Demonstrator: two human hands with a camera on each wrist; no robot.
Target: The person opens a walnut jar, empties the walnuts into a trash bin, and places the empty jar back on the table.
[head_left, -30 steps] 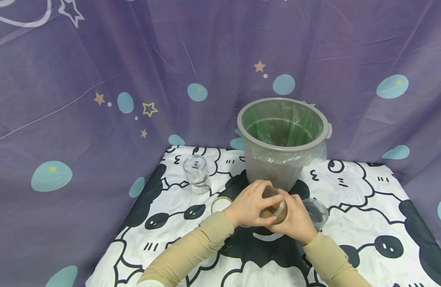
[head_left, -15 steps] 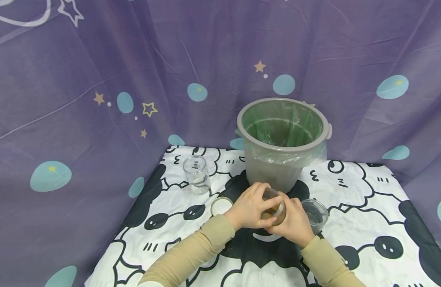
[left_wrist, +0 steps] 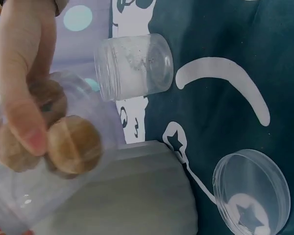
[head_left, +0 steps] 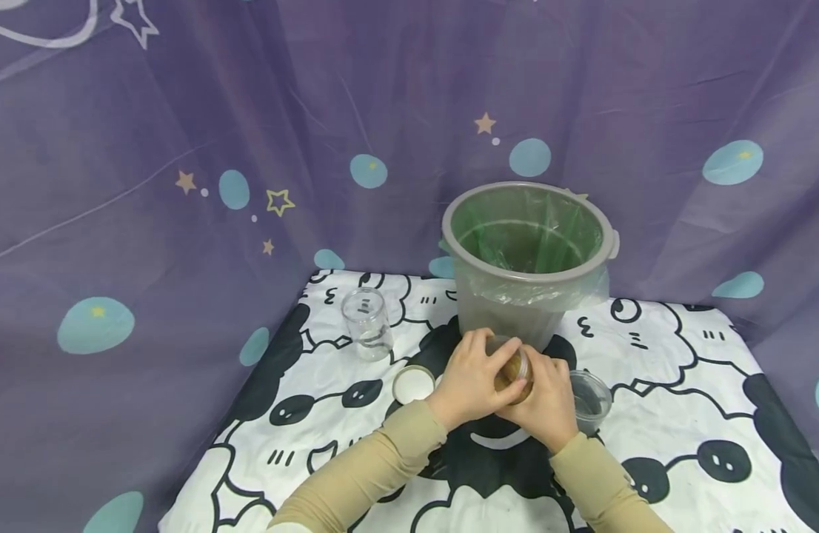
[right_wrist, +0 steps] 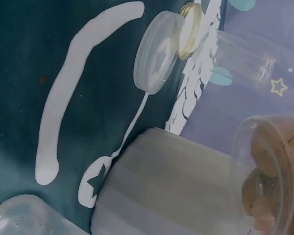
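Note:
Between both hands, in front of the bin, is a clear round jar (head_left: 514, 370) with several brown, rounded lumps inside. My left hand (head_left: 468, 381) grips it from the left, with fingers and thumb spread around its side. From the right, my right hand (head_left: 541, 396) holds the same jar, and its palm side is hidden. Close up in the left wrist view, the lumps (left_wrist: 74, 146) show through the clear wall, with a thumb pressed on the jar. The right wrist view has the jar's rim (right_wrist: 243, 129) at its right edge, tilted.
A grey bin (head_left: 509, 314) with a clear liner stands behind the hands. An open clear jar (head_left: 591, 403) sits on the right, a taller one (head_left: 368, 326) back left. A gold-rimmed lid (head_left: 413, 385) and a clear lid (right_wrist: 157, 51) lie on the patterned cloth (head_left: 703, 385).
Both hands have lifted slightly toward the bin with the jar, which has turned and tilted between them. The other jars, the gold-rimmed lid and the bin have stayed put.

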